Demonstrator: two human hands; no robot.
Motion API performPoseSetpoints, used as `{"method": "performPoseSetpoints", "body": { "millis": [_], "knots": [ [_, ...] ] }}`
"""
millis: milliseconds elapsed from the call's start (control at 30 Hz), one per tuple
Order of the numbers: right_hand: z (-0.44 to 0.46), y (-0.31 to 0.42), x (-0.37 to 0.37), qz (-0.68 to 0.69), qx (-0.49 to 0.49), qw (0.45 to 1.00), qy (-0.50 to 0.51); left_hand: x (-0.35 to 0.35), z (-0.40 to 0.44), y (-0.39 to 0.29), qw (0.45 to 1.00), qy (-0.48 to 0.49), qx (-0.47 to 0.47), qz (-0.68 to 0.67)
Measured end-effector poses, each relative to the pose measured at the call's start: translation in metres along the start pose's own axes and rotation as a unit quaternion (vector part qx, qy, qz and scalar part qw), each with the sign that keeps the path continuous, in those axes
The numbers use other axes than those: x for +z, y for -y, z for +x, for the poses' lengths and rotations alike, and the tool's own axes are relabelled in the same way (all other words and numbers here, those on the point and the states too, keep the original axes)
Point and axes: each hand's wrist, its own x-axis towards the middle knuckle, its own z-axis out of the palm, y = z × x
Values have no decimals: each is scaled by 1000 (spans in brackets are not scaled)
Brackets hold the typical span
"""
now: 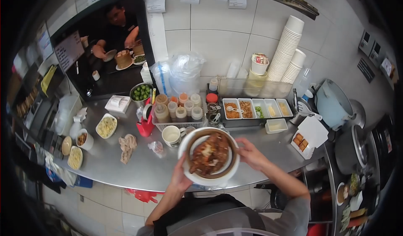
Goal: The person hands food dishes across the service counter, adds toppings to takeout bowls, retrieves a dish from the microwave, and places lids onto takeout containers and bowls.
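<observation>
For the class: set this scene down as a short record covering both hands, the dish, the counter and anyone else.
Left hand: grips left rim of white dish
Right hand: on the dish's right rim
Dish contents: brown food
Beyond dish, to its left: white mug, squeeze bottles
Counter, far right: open white box
Other person: upper left, behind a round basket
</observation>
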Motion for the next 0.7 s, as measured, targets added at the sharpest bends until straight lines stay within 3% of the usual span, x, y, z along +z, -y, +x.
{"method": "performPoseSetpoints", "body": {
  "millis": [100, 167, 200, 233, 267, 300, 367, 433, 500, 567, 600, 700],
  "knots": [
    [57, 37, 31, -171, -63, 978, 100, -6, -26, -43, 996, -1, 89, -12],
    [105, 76, 37, -327, -268, 903, 82, -14, -41, -64, 988, 5, 154, -19],
    [132, 108, 40, -392, -390, 833, 20, -9, -51, -72, 982, -5, 190, -23],
    [159, 142, 38, -472, -493, 727, -71, -18, -55, -79, 975, -24, 219, -22],
    [188, 181, 40, -493, -560, 652, -132, -29, -61, -85, 967, -44, 248, -21],
    [220, 222, 35, -514, -606, 577, -189, -29, -67, -90, 958, -61, 282, 8],
    [268, 295, 30, -537, -621, 485, -301, -33, -82, -94, 943, -76, 323, -14],
    [312, 359, 20, -548, -599, 439, -384, -45, -96, -94, 925, -95, 368, -25],
    [340, 406, 12, -530, -581, 450, -423, -63, -111, -92, 900, -140, 411, -45],
    [351, 432, 13, -543, -554, 444, -449, -83, -126, -88, 892, -104, 437, -41],
    [356, 440, 14, -549, -539, 442, -461, -113, -140, -84, 867, -150, 475, -7],
    [381, 445, 11, -543, -532, 439, -479, -98, -152, -75, 834, -216, 505, -47]
  ]
}}
